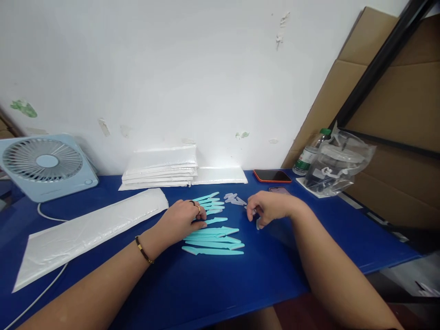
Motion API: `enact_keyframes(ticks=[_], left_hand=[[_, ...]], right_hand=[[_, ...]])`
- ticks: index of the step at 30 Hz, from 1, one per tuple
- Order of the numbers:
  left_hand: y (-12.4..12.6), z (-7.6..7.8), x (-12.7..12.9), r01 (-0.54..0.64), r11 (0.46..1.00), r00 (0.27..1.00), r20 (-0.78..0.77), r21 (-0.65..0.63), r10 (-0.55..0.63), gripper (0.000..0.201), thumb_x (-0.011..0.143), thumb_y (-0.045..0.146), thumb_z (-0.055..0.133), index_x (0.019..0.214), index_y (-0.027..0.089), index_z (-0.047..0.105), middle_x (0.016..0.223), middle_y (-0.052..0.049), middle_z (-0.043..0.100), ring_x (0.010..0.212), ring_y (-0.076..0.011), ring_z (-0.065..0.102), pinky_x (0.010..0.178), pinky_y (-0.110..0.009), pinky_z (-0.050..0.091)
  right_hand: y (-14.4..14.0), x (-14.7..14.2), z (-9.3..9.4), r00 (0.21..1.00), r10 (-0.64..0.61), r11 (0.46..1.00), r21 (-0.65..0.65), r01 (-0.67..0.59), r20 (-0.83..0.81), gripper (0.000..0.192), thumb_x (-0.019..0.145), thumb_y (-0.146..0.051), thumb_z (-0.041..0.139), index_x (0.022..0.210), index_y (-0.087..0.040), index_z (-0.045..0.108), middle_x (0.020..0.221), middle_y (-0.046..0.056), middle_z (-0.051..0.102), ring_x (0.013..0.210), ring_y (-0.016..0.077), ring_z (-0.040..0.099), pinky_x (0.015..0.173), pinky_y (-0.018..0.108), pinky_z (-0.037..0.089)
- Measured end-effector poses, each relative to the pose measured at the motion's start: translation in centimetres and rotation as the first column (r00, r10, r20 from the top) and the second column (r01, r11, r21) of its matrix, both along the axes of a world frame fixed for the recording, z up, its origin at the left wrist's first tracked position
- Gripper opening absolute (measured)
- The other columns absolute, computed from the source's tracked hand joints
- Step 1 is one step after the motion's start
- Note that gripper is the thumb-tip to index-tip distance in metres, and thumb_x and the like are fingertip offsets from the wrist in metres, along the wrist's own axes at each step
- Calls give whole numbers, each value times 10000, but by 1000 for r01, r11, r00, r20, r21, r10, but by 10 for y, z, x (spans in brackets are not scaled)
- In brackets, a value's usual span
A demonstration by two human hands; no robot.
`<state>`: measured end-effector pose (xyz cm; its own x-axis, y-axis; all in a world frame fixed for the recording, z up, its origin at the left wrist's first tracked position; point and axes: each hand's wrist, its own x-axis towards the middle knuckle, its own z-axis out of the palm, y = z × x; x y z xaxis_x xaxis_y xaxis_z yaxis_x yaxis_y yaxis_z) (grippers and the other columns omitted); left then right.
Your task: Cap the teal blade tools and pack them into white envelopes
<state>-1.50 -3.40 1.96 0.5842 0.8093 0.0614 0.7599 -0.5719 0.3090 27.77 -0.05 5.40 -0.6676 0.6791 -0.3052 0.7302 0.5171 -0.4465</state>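
Note:
Turquoise eyebrow razors [213,251] lie in a loose stack on the blue table, most of them pointing left to right. My left hand [185,217] rests over the middle of them, thumb and fingers closed on one eyebrow razor [218,221] whose end sticks out to the right. Several small clear blade caps [235,199] are scattered just beyond the razors. To the right of these, my right hand [268,208] is curled downward with a clear cap [258,223] at its thumb tip. Its fingers partly hide another small clear piece.
White padded mailers [158,167] are piled against the wall, and one long mailer [92,233] lies at left. A blue fan [46,162] stands far left, its cable crossing the table. At right are a phone [272,175], a bottle [305,160] and a bagged cup [333,167].

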Motion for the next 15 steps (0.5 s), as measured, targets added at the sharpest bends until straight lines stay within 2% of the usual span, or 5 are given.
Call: enact_keyframes(ticks=[5, 8, 11, 13, 15], left_hand=[[1, 0, 1, -32, 998, 999, -9, -58, 31, 188, 793, 389, 539, 748, 231, 629, 693, 18, 642, 649, -141, 557, 578, -237, 341], [0, 1, 1, -44, 998, 999, -13, -54, 43, 177, 784, 381, 550, 736, 230, 630, 671, 21, 638, 642, -141, 559, 566, -236, 334], [-1, 3, 2, -54, 997, 998, -16, -54, 54, 172, 777, 370, 558, 732, 223, 636, 670, 13, 635, 656, -144, 566, 567, -237, 337], [-1, 3, 2, -59, 997, 998, -16, -58, 59, 170, 774, 364, 559, 723, 221, 635, 667, 12, 633, 655, -144, 566, 566, -238, 338], [-2, 3, 2, -59, 997, 998, -17, -56, 59, 168, 772, 363, 558, 721, 222, 635, 663, 12, 632, 644, -142, 563, 560, -240, 336]], right_hand=[[0, -28, -23, 986, -139, 980, -156, 123, -95, 155, 729, -289, 595, 828, -175, 626, 596, -6, 611, 505, 119, 574, 465, 201, 415], [-1, -30, -21, 972, -186, 982, -68, 178, -145, 201, 779, -315, 550, 909, -176, 615, 641, 5, 611, 469, 106, 554, 457, 209, 412], [-2, -23, -12, 986, -34, 996, 73, 47, -165, 221, 721, -248, 621, 937, -206, 648, 791, 16, 625, 596, 113, 574, 534, 211, 422], [-1, -20, -8, 985, 85, 993, 99, -70, -153, 246, 662, -212, 676, 908, -219, 674, 871, 14, 620, 668, 118, 573, 568, 208, 417], [0, -21, -10, 983, 117, 989, 104, -103, -139, 178, 656, -232, 693, 831, -205, 691, 840, 9, 621, 666, 117, 563, 566, 209, 404]])
